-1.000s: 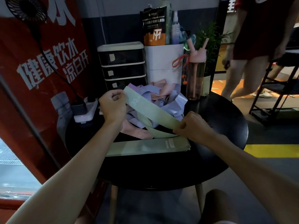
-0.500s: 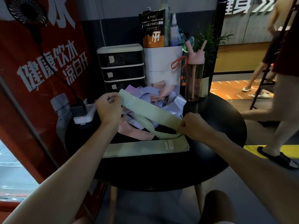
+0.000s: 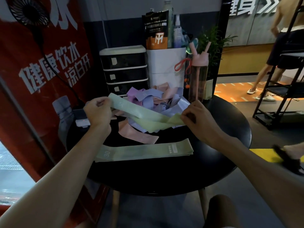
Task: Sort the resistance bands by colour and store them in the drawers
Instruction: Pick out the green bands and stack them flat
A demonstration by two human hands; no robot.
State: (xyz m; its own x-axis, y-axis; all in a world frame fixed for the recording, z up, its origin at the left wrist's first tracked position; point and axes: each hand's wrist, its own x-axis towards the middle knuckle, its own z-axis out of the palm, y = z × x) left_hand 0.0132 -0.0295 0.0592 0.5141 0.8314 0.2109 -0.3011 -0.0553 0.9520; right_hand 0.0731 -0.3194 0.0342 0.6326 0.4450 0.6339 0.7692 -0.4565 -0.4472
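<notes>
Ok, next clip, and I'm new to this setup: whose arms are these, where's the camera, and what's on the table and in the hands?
There is no robot here. A person wears a camera on the head, so the single view looks down along their own arms. The left hand and right hand each grip one end of a twisted green band, held above a round black table. Flat green bands lie nearer the person. A pile of pink, purple and blue bands sits behind. The drawers at the back look closed.

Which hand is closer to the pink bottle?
Right. The right hand is just in front of the bottle; the left hand is well off to its left, across the band pile.
</notes>
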